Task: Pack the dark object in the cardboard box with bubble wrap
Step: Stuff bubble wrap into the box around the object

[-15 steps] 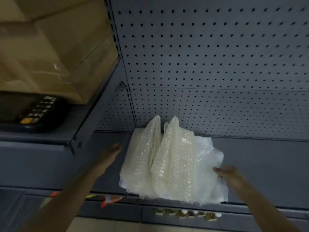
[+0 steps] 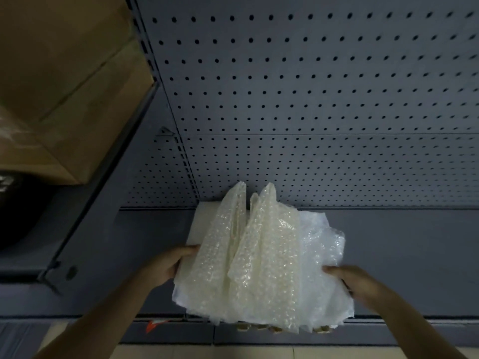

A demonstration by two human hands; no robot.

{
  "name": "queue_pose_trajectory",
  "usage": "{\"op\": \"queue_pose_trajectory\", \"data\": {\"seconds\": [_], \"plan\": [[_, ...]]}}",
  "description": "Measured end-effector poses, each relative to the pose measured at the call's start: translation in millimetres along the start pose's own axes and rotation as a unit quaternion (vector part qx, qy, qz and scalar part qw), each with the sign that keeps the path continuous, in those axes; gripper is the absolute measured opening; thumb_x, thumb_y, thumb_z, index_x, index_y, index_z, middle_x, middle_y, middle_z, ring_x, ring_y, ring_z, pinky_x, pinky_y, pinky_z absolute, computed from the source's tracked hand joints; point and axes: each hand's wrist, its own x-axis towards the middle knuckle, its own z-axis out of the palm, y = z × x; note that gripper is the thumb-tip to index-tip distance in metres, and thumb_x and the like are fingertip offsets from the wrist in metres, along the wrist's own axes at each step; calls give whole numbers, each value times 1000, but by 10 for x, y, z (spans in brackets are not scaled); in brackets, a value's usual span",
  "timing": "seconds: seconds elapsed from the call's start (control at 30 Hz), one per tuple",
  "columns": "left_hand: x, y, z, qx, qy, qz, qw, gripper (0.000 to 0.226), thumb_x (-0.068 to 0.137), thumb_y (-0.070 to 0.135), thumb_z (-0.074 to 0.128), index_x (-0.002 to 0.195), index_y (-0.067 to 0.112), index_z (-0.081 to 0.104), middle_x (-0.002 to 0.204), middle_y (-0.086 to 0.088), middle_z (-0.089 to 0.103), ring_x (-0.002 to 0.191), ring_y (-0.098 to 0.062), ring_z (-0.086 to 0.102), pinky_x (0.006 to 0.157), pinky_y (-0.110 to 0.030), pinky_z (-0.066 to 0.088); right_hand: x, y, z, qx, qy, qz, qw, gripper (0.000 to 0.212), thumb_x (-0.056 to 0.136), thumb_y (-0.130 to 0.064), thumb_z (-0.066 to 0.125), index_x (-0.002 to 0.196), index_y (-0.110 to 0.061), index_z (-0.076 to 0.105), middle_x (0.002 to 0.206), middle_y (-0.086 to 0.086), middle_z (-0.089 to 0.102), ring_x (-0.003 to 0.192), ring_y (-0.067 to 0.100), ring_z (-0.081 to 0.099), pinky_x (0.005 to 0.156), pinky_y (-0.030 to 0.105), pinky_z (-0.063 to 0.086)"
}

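A pile of white bubble wrap (image 2: 264,257) lies on the grey shelf (image 2: 404,255), with two sheets standing up in points. My left hand (image 2: 168,263) grips the pile's left edge, fingers curled around it. My right hand (image 2: 344,277) holds the pile's right edge. A large cardboard box (image 2: 64,81) stands on the upper left shelf. A dark object (image 2: 15,208) sits below that box at the left edge, mostly in shadow.
A grey perforated back panel (image 2: 311,99) rises behind the shelf. A metal upright (image 2: 103,193) divides the left bay from this one. Small tan items (image 2: 272,329) and an orange tag (image 2: 153,325) show under the shelf's front lip.
My left hand has moved right from the bare shelf and closed on the pile's left edge. My right hand stays on the right edge. The view has come closer.
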Motion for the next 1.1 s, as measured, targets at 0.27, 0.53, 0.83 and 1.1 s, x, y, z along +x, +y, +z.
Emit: {"op": "queue_pose_trajectory", "data": {"seconds": [0.27,0.53,0.83,1.1], "plan": [[-3,181,519,23,-100,55,993,61,78,25,79,133,14,54,130,-16,62,119,-34,59,105,-54,42,-231,6,-386,7,-4,-42,999,82,39,-50,88,104,-4,68,101,14,75,98,35,69,98,52,47],[-152,562,1702,54,-143,86,984,62,73,18,80,128,16,50,123,-12,66,110,-30,66,91,-48,52,-833,-3,-1238,60,67,-89,992,59,60,-25,81,109,4,63,101,19,72,95,37,68,94,53,50],[-69,647,3484,129,-201,89,967,71,73,23,83,134,18,48,128,-10,63,114,-30,64,95,-53,50,-1343,578,-2634,73,169,-80,980,38,81,-21,70,112,0,62,115,20,65,105,40,62,99,54,46],[-98,498,5194,171,-220,103,955,60,83,19,73,134,15,42,126,-11,61,110,-28,63,81,-42,55,-1734,946,-3934,97,242,-68,963,33,90,-15,61,117,2,57,107,13,59,91,26,57,86,35,44]]}}
